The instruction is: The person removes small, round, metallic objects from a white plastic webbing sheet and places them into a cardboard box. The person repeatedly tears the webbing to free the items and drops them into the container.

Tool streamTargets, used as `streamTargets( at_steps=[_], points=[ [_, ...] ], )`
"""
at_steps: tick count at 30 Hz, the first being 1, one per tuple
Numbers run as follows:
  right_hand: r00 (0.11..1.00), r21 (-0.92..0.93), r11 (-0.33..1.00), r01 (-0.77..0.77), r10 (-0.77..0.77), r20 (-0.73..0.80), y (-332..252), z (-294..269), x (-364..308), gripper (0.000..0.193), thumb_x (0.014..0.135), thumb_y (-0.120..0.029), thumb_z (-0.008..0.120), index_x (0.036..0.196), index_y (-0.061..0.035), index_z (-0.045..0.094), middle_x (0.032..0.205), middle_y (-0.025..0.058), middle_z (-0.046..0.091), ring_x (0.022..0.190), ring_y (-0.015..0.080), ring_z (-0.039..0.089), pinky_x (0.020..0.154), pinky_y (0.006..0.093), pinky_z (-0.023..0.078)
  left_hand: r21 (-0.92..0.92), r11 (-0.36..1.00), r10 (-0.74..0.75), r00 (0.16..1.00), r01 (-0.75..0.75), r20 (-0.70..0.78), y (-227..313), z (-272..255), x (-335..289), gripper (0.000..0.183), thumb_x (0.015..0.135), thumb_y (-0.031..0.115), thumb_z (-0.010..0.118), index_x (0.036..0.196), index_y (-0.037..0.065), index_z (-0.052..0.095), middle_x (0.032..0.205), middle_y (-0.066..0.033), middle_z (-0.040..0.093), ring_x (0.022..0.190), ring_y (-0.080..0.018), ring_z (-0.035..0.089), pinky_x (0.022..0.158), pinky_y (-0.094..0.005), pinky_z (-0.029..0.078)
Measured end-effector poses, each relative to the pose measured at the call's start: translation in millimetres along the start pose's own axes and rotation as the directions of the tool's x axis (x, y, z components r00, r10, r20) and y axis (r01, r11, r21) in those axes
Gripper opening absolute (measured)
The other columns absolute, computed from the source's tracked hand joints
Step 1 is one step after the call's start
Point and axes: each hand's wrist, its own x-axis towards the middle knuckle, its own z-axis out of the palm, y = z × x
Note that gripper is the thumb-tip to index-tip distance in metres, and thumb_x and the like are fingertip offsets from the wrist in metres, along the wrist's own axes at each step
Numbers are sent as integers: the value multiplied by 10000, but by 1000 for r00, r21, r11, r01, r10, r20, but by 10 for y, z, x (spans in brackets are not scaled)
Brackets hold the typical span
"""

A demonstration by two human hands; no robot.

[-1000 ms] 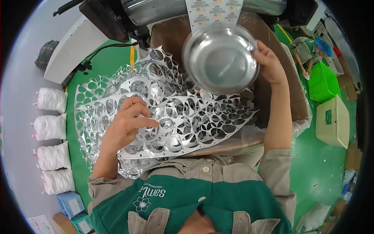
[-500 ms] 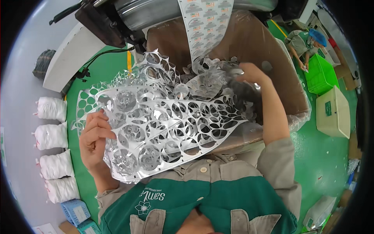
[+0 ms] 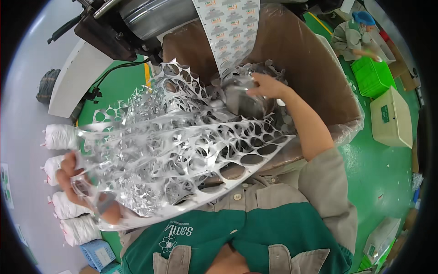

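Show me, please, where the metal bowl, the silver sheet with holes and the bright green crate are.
Metal bowl (image 3: 246,102): head view, on its motion-blurred body.
Silver sheet with holes (image 3: 194,148): head view, on its middle part.
Bright green crate (image 3: 375,80): head view, on its side wall.

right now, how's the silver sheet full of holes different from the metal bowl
The perforated sheet is riddled with openings, while the metal bowl looks solid. The sheet sprawls widely, far larger than the bowl, which is compact and rounded. The sheet is held by the left hand; the bowl is in the right hand. Both look silvery and shiny, and both are partly blurred.
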Motion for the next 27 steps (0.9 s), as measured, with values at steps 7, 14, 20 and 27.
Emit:
streamTargets(
  at_steps=[7, 14, 20, 27],
  points=[
    [905, 99, 995, -20, 60, -421, -427, -570, -148, 389, 748, -283, 689, 954, 12, 540, 803, 131, 579, 727, 204, 537, 678, 330, 436, 623, 644, -542, 839, 444, -38, -97, -2597, 15, 238, 779, 2, 473, 996, -40, 561, 1024, -125, 568, 943, -230, 546, 885, -324, 415],
    [741, -40, 977, -208, 131, -659, -173, -934, -347, 478, 732, -376, 670, 1007, -6, 542, 886, 221, 625, 884, 373, 593, 749, 429, 454, 944, 294, -314, 918, -149, 242, 196, -691, 1157, 255, 829, -41, 461, 1057, 7, 564, 1063, -92, 594, 1059, -213, 530, 966, -330, 364],
    [688, 34, 974, -223, 182, -703, -158, -1128, -475, 462, 722, -383, 666, 948, 5, 556, 879, 214, 625, 859, 367, 597, 740, 421, 452, 631, 661, -159, 746, -406, 647, 65, 1510, 1737, 189, 875, 35, 507, 1040, -19, 581, 1074, -74, 596, 1015, -156, 546, 911, -263, 399],
    [852, -232, 931, -282, 132, -506, -265, -992, -333, 440, 749, -320, 673, 1031, -24, 509, 914, 232, 619, 893, 399, 585, 752, 465, 460, 593, 619, -617, 149, -515, 773, -1205, 2249, 455, 869, 610, 568, 723, 1307, 136, 436, 1284, -166, 466, 1199, -388, 402, 1008, -486, 299]
  ],
)
